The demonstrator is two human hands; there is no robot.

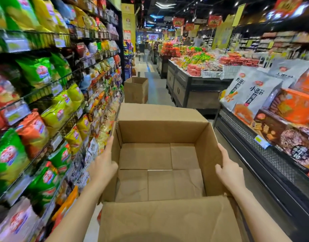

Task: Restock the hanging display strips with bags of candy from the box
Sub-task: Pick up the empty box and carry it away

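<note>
- Box point(160, 154), an open brown carton, fills the lower centre of the head view, held up in the aisle between the two hands; its inside shows only bare cardboard bottom flaps, and its near flap is cut off by the bottom edge of the frame.
- Left hand point(103, 165) grips the box's left wall: the thumb lies inside over the rim, the fingers run outside along the wall, pressed together.
- Right hand point(228, 170) grips the right wall, thumb hooked over the rim; its fingers are hidden behind the cardboard, so their spread cannot be told.
- Shelves point(45, 95) at the left of the frame carry green, yellow and orange snack bags, blurred; their labels and price tags cannot be read.
- A second carton point(136, 91) stands on the floor at centre, its inside hidden.
- At the right, grey bags point(254, 95) read "小面筋"; the boxes below them are too blurred to read.
- Red hanging signs point(214, 20) at the upper right are illegible.
</note>
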